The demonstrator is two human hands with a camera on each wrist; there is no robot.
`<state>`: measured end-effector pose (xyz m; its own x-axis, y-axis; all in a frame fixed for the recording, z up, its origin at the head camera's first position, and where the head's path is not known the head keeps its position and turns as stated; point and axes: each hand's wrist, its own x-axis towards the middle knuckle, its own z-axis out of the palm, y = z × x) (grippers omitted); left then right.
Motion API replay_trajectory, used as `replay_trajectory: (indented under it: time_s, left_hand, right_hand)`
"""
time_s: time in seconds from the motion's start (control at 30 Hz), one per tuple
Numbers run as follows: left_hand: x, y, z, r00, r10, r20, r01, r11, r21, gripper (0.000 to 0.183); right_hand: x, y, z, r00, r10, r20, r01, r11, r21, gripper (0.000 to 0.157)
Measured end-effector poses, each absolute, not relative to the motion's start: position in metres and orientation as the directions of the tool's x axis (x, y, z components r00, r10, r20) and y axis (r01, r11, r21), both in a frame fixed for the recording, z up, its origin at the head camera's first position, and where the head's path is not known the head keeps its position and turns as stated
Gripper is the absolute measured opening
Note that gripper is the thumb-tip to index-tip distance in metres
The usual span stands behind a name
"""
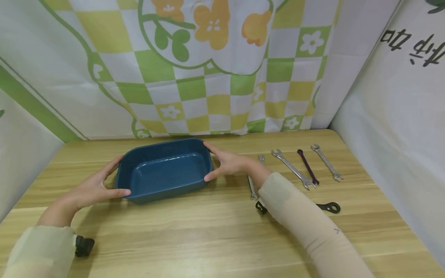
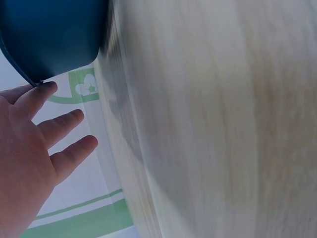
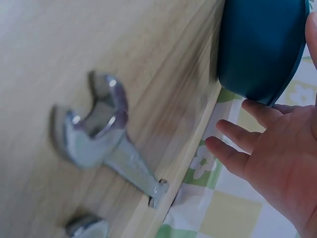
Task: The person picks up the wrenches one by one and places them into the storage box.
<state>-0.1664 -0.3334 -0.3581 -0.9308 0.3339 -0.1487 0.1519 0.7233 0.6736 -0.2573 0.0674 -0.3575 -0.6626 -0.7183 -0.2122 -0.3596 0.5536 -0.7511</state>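
Observation:
A dark blue rectangular plastic bin [image 1: 170, 172], with nothing in it, is over the left half of the table. My left hand [image 1: 92, 189] holds its left end, thumb on the near corner and forefinger toward the far one. At the right end my right hand [image 1: 227, 164] holds it likewise, thumb and forefinger spanning the two corners. Both wrist views show the other fingers spread and off the bin. Under and beside my right wrist lies a slim silver wrench [image 1: 252, 187], partly hidden by the arm.
Right of the bin lie a large silver open-end wrench [image 1: 293, 170], a purple wrench [image 1: 308, 166] and another silver wrench [image 1: 326, 162]. A black-handled tool [image 1: 332, 207] is mostly covered by my right sleeve. A checkered cloth [image 1: 215, 88] hangs behind the table [image 1: 180, 239].

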Motion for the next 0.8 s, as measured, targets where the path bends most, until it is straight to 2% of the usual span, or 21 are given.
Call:
replay_trajectory:
  time_s: [0.3,0.8]
  left_hand:
    - [-0.164,-0.323,-0.355,-0.927,0.339,-0.162,0.147,0.724,0.674,0.113]
    - [-0.157,-0.304,-0.352,-0.92,0.353,-0.172,0.152,0.724,0.673,0.117]
  right_hand:
    - [-0.251,0.077,-0.356,-0.668,-0.706,-0.234,-0.309,0.549,-0.776,0.12]
    - [-0.234,0.095,-0.351,-0.673,-0.691,-0.264,-0.325,0.596,-0.734,0.12]
